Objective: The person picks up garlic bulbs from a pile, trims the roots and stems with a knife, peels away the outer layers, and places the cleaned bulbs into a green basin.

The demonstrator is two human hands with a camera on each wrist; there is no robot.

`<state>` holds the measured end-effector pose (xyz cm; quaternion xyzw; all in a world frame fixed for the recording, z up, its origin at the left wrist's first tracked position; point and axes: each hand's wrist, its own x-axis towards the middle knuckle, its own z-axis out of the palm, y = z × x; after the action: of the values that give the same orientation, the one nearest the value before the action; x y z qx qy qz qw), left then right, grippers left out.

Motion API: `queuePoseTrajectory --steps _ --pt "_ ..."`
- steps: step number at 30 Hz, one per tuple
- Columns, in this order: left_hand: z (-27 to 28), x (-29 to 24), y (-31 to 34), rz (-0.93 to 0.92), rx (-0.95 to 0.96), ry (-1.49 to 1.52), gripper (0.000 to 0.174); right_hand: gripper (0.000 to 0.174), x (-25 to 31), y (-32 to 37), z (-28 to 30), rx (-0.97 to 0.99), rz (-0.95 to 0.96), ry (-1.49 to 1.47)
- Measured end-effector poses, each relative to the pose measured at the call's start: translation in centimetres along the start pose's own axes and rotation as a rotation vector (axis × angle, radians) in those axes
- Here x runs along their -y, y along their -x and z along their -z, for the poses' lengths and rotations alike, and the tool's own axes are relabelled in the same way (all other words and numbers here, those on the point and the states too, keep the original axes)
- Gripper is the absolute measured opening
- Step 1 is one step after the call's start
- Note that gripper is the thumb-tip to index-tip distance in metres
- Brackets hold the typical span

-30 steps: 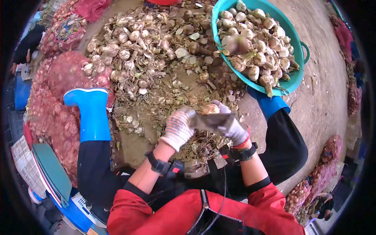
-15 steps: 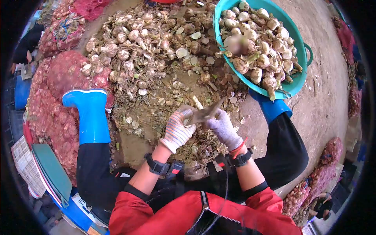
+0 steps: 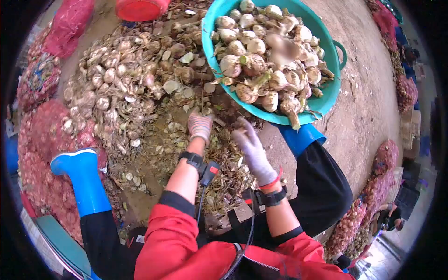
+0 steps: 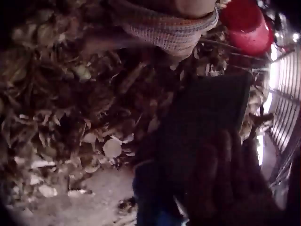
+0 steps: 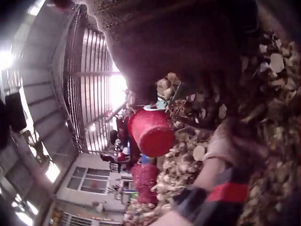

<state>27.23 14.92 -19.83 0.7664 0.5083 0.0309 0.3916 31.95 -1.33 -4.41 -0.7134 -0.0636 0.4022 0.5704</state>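
Observation:
In the head view my left hand (image 3: pixel 200 127), in a striped glove, grips a knife whose blade (image 3: pixel 202 93) shows edge-on as a thin line pointing away. The same hand appears in the right wrist view (image 5: pixel 223 146). My right hand (image 3: pixel 254 154), in a pale glove, is beside it, below the teal basin (image 3: pixel 333 84); its fingers look extended in the left wrist view (image 4: pixel 230 174), with no bulb seen in them. Garlic bulbs (image 3: pixel 255 45) fill the basin. Loose garlic (image 3: pixel 109 74) lies heaped beyond my left hand, with cut stems and peelings (image 3: pixel 224 172) around both hands.
A blue boot (image 3: pixel 84 182) is at the left against red mesh sacks (image 3: pixel 44 126); another boot (image 3: pixel 301 139) is just under the basin's near edge. A red tub (image 3: pixel 141 8) stands at the far side. More filled sacks (image 3: pixel 347 224) lie at the right.
My hands have moved apart, the left forward. The blade, earlier slanting between them, now points away. The bulb seen in my right hand earlier is no longer there. The head view has shifted.

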Motion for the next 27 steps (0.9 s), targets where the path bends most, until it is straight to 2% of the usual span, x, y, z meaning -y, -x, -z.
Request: queuePoseTrajectory --steps 1,3,5,6,7,8,9,10,11,12,13,14,15,16,17,18,20,21,23,24,25,27 --pt "0.1 0.1 0.7 0.018 -0.056 0.051 0.045 0.065 0.1 0.4 -0.8 -0.006 -0.011 0.01" --pt "7.9 -6.5 5.3 0.202 0.255 0.186 0.042 0.077 -0.9 0.2 -1.0 -0.05 0.247 0.595" --pt "8.9 -5.2 9.0 -0.003 0.312 0.64 0.037 0.074 -1.6 0.5 -2.0 0.134 0.253 0.519" --pt "11.2 -6.2 10.9 -0.019 0.37 0.656 0.035 0.068 -0.2 1.2 -2.9 0.139 0.146 0.35" --pt "13.6 -6.9 12.2 -0.124 0.387 0.725 0.031 0.065 -0.1 1.6 -2.9 0.193 0.059 0.198" --pt "14.5 -5.5 13.0 -0.056 0.404 0.536 0.03 0.062 -0.1 2.1 -3.0 0.233 -0.034 0.048" --pt "15.3 -4.2 13.3 0.008 0.416 0.349 0.03 0.061 0.2 2.3 -3.2 0.289 0.071 -0.012" --pt "15.8 -3.3 13.7 -0.283 0.27 0.167 0.029 0.064 0.6 2.8 -3.5 0.355 0.103 -0.028" --pt "16.4 -2.9 14.1 -0.565 0.116 -0.022 0.028 0.073 2.5 4.0 -4.3 0.463 0.017 -0.124" --pt "17.9 -3.4 15.1 -0.667 0.039 -0.225 0.03 0.077 1.4 4.5 -4.0 0.483 0.061 -0.17" --pt "18.8 -3.7 15.8 -0.658 0.029 -0.229 0.03 0.081 -0.2 5.1 -3.4 0.497 0.094 -0.221" --pt "19.4 -4.1 16.3 -0.657 0.102 -0.215 0.031 0.086 -0.5 5.8 -3.5 0.411 0.106 -0.125" --pt "19.8 -4.2 16.7 -0.654 0.175 -0.199 0.033 0.09 -0.7 5.5 -4.0 0.396 0.264 -0.083" --pt "20.1 -3.9 17.1 -0.661 0.202 -0.216 0.037 0.09 -0.8 6.0 -3.5 0.388 0.265 0.021" --pt "20.3 -3.7 17.4 -0.66 0.194 -0.217 0.037 0.09 2.0 6.9 -4.0 0.375 0.269 0.125" --pt "20.3 -3.5 17.7 -0.635 0.207 -0.229 0.038 0.09 1.1 6.8 -3.9 0.38 0.272 0.126" --pt "20.2 -3.5 18.4 -0.541 0.239 -0.2 0.04 0.085 -1.6 5.9 -3.4 0.378 0.369 0.324" --pt "20.3 -3.3 18.4 -0.535 0.237 -0.2 0.04 0.085 0.3 6.7 -3.8 0.383 0.368 0.325" --pt "20.1 -2.4 18.0 -0.35 0.249 -0.253 0.044 0.082 4.1 8.0 -4.2 0.389 0.103 0.265" --pt "19.4 -1.6 17.7 -0.394 0.242 -0.297 0.047 0.076 3.4 7.8 -4.4 0.342 0.227 0.253" --pt "19.1 -0.7 17.6 -0.385 0.231 -0.3 0.047 0.076 2.9 7.6 -4.3 0.355 0.23 0.252" --pt "18.6 0.5 17.5 -0.349 0.239 -0.252 0.043 0.066 3.6 7.6 -4.8 0.244 0.371 0.459"
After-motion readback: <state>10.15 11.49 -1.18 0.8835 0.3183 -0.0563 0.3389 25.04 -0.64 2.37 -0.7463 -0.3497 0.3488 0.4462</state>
